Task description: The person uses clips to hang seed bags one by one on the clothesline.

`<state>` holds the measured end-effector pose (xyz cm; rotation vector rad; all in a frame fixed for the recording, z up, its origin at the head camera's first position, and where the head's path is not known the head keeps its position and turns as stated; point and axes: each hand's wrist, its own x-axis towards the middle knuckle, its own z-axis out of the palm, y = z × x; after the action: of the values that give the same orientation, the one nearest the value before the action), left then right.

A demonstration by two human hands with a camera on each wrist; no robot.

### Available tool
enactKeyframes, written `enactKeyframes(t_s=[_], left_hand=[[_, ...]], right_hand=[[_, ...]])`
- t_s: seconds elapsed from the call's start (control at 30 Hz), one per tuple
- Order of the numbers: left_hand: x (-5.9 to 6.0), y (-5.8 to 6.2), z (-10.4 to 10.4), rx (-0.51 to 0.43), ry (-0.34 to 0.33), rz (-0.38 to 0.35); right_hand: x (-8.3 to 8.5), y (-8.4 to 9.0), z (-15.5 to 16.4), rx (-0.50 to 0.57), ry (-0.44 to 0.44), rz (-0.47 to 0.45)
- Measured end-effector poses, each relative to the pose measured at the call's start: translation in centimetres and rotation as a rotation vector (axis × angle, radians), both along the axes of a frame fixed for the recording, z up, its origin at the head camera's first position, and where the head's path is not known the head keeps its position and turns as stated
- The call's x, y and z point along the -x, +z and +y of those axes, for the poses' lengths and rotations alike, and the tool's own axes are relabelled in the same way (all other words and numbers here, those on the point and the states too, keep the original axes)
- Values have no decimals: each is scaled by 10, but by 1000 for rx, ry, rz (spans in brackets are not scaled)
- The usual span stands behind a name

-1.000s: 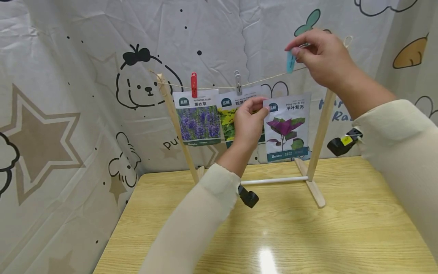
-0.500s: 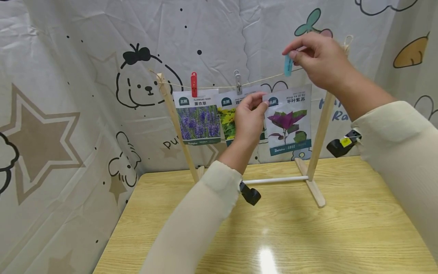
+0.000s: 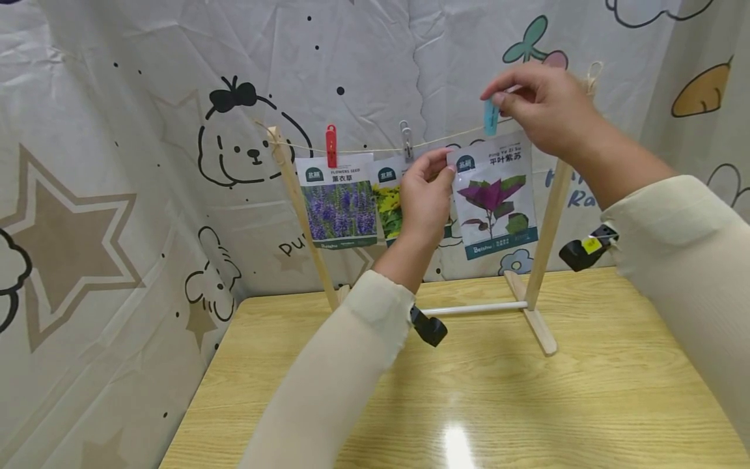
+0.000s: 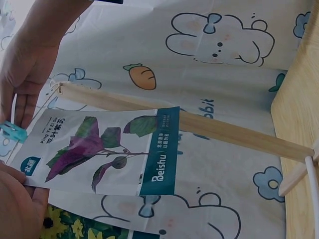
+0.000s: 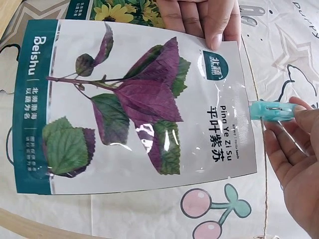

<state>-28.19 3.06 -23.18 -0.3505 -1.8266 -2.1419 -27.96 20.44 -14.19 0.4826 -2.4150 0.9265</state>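
My left hand (image 3: 424, 203) pinches the upper left corner of a seed packet (image 3: 493, 203) with a purple-leaved plant on it. The packet tilts slightly, near the right part of the string (image 3: 445, 138). Above its top edge my right hand (image 3: 547, 107) pinches a light blue clothespin (image 3: 491, 117) by its upper end. In the right wrist view the clothespin's tip meets the packet's top edge at the string; whether it grips the packet, I cannot tell. A red clothespin (image 3: 331, 146) holds a lavender packet (image 3: 340, 212); a grey clothespin (image 3: 407, 140) holds a yellow-flower packet (image 3: 389, 207), partly behind my left hand.
The string runs between two wooden posts, the left post (image 3: 299, 202) and the right post (image 3: 547, 228). A white rod (image 3: 477, 309) joins them low down. The stand is on a wooden table (image 3: 498, 397), before a printed curtain (image 3: 375, 58).
My left hand has raised the purple-leaved packet toward the string, and it has tilted. My right hand has brought the blue clothespin down and slightly left to the packet's top edge.
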Motion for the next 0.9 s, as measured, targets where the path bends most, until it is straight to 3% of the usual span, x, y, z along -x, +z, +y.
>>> enactKeyframes(t_s=[0.9], left_hand=[[-4, 3, 0, 21, 12, 65]], right_hand=[[-1, -5, -1, -80, 18, -51]])
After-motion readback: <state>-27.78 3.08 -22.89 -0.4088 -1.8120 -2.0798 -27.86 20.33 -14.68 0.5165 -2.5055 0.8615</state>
